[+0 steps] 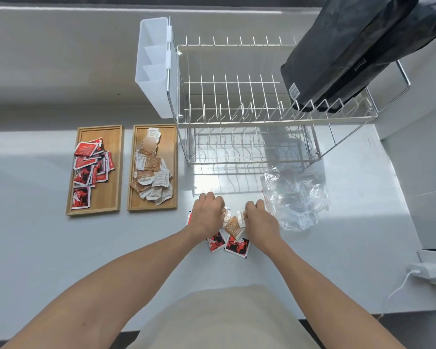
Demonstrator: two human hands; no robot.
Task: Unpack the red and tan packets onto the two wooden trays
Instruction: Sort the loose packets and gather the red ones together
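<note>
Two wooden trays lie side by side at the left. The left tray (113, 170) holds several red packets (91, 167). The right tray (173, 162) holds several tan packets (151, 172). In front of me a small pile of loose packets rests on the counter: tan ones (233, 225) between my hands and red ones (237, 245) nearer to me. My left hand (208, 214) is curled over the pile's left side, fingers closed on packets. My right hand (258, 215) pinches a tan packet at the pile's right side. What lies under my palms is hidden.
An empty clear plastic bag (296, 195) lies crumpled to the right of my hands. A two-tier wire dish rack (249, 117) stands behind, with a white cutlery holder (154, 66) and a black bag (342, 56). A white charger and cable (428, 270) lie at the right edge.
</note>
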